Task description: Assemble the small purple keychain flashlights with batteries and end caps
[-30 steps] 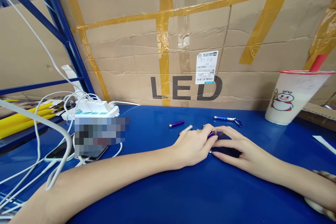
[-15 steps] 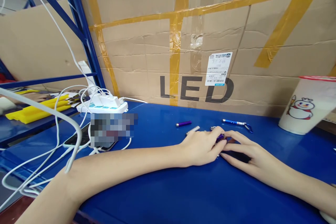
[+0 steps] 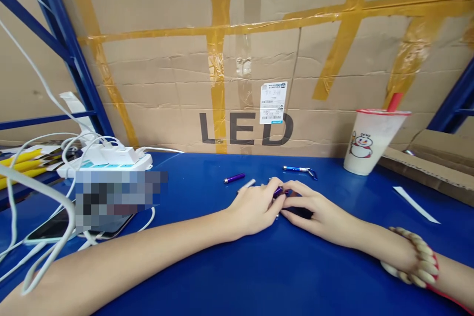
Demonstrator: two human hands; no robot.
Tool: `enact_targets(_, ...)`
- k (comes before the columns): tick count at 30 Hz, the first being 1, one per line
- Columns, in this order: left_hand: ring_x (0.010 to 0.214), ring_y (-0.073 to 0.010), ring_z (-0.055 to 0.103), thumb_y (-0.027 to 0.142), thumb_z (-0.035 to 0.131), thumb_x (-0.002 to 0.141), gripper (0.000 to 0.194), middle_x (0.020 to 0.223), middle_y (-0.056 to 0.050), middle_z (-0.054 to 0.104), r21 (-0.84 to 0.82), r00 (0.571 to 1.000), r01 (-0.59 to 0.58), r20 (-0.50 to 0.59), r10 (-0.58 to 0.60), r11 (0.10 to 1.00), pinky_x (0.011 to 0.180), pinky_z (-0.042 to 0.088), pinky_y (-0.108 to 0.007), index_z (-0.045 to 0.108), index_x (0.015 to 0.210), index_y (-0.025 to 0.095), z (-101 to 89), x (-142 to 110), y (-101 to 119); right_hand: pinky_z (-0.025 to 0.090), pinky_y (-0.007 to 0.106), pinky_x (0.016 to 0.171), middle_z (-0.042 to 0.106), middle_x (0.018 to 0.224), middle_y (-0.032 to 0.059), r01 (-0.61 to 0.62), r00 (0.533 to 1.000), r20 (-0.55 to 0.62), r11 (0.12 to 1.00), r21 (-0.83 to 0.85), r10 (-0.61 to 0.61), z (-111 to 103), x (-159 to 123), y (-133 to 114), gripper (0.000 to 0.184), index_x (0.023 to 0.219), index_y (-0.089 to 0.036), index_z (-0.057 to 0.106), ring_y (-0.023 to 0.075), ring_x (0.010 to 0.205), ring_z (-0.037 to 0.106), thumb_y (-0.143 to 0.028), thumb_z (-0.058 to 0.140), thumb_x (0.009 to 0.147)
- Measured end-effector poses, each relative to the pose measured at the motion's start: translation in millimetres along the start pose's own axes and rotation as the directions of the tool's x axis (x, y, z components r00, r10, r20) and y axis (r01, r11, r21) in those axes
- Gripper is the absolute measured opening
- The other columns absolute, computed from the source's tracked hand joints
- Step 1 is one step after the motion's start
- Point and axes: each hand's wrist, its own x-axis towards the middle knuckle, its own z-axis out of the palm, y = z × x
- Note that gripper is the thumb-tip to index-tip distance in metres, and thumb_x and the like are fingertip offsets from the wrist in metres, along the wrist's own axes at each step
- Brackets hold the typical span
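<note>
Between my hands, near the middle of the blue tabletop, is a small purple metal tube [image 3: 278,191], mostly covered by fingers. My left hand [image 3: 254,210] is closed around it with thumb and fingers. From the other side, my right hand [image 3: 309,205] pinches at the tube's end with curved fingertips. Just behind my left hand lies a silver tube [image 3: 247,185], partly hidden by the hand. A second purple tube [image 3: 234,178] rests farther back to the left. Behind my right hand is a blue penlight with a carabiner clip [image 3: 295,169].
A lidded drink cup [image 3: 365,143] with a red straw stands at right, near a white strip [image 3: 416,205]. At left, a power strip [image 3: 138,162], tangled white cables [image 3: 68,207] and phones [image 3: 48,227] crowd the table. A large cardboard box [image 3: 166,84] stands behind.
The view has swung to the right, so everything appears farther left, and the bracelet and white strip show more fully. Both hands keep nearly the same hold on the purple tube.
</note>
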Motion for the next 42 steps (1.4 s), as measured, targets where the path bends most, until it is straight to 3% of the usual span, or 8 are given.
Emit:
enact_targets(4,0.082,-0.0217,0.061,0.034,0.025,0.093,0.021,0.091,0.0,0.064,-0.006,1.0,0.012,0.005,-0.012,1.0,0.077,0.045,-0.039,0.038,0.105,0.022,0.2,0,1,0.039,0.03,0.096,0.048,0.116,0.0076,-0.017,1.0,0.008,1.0,0.014,0.017,-1,-1,-1,0.023,0.099,-0.021,0.064,0.0169,0.111,0.044,-0.029,0.044,0.089)
enact_targets(18,0.086,-0.0207,0.06,0.032,0.025,0.093,0.022,0.094,-0.002,0.063,0.048,1.0,-0.002,0.008,0.002,0.999,0.091,0.039,-0.042,0.038,0.104,0.019,-1.1,0,2,0.039,0.031,0.094,0.049,0.113,0.0073,0.034,0.999,-0.026,0.999,0.023,-0.034,2,-1,4,0.019,0.097,-0.021,0.064,0.0167,0.108,0.045,-0.026,0.048,0.088)
enact_targets(27,0.077,-0.0199,0.06,0.038,0.016,0.095,0.03,0.088,-0.002,0.061,0.006,1.0,0.021,-0.024,-0.02,1.0,0.065,0.045,-0.03,0.037,0.105,0.021,2.5,3,-1,0.042,0.034,0.089,0.053,0.102,0.0096,0.103,0.988,-0.122,0.994,0.034,-0.098,8,5,8,0.018,0.091,-0.016,0.065,0.018,0.098,0.049,-0.024,0.049,0.086)
enact_targets(42,0.068,-0.013,0.058,0.037,0.019,0.096,0.032,0.077,0.0,0.058,-0.053,0.997,-0.014,-0.074,0.01,0.999,0.061,0.04,-0.023,0.041,0.106,0.017,8.5,4,-2,0.044,0.033,0.086,0.054,0.098,0.0077,0.158,0.976,-0.152,0.987,0.006,-0.156,10,1,15,0.019,0.091,-0.016,0.065,0.0176,0.094,0.052,-0.026,0.05,0.085)
